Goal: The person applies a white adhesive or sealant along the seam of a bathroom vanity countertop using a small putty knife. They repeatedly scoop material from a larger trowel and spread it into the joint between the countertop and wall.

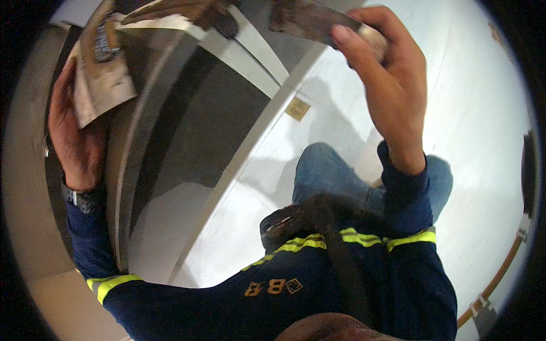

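Note:
At the upper right, my right hand (398, 79) is closed round the pale, rounded handle of a scraper (307, 23). Its flat, brown-smeared blade points left, and my thumb presses along it. My left hand (74, 125) grips the outer edge of a pale, stained flat plate (108, 94) at the upper left; most of its fingers are hidden behind it. A dark, ridged patch with a brown rim shows on the plate. Between my hands, a pale strip with brown smears (170, 20) runs across the top; I cannot tell what it is.
A long grey curved edge (145, 113) and a dark surface (199, 113) lie beside my left arm. A light raised border (250, 148) separates that surface from the white floor. A small brass-coloured drain grate (297, 108) sits in the floor. A brown pipe (500, 275) runs at the lower right.

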A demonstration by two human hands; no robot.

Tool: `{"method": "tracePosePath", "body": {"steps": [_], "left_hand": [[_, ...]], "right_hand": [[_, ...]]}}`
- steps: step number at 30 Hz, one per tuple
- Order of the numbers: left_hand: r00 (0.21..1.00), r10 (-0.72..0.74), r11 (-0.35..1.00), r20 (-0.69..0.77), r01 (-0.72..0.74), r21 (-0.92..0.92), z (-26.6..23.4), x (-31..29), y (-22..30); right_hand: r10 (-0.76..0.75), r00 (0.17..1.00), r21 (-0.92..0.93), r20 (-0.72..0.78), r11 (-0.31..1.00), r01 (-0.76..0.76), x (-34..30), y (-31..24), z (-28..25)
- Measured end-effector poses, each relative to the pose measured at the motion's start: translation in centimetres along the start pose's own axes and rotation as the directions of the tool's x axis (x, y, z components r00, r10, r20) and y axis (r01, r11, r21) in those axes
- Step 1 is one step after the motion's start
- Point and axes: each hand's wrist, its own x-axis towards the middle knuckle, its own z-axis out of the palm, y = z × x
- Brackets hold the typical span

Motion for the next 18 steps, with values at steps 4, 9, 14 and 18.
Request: {"method": "tracePosePath", "body": {"steps": [4, 9, 14, 18], "left_hand": [[0.998, -0.038, 0.977, 0.041, 0.046, -0.208, 0.3, -0.1, -0.3], [0.982, 0.021, 0.952, 0.190, 0.038, -0.303, 1.5, -0.6, 0.5], [0.965, 0.051, 0.946, 0.255, 0.035, -0.321, 2.2, -1.2, 1.4], [0.958, 0.088, 0.944, 0.273, 0.007, -0.329, 2.2, -1.2, 1.2]], "right_hand": [[0.026, 0.999, 0.075, -0.019, 0.997, -0.024, 1.8, -4.5, -1.3], [0.184, 0.962, 0.137, 0.204, 0.967, -0.214, 5.3, -10.5, 0.8], [0.198, 0.954, 0.208, 0.223, 0.947, -0.245, 7.6, -12.5, 3.0], [0.145, 0.959, 0.164, 0.246, 0.968, -0.188, 8.6, -12.5, 3.9]]}}
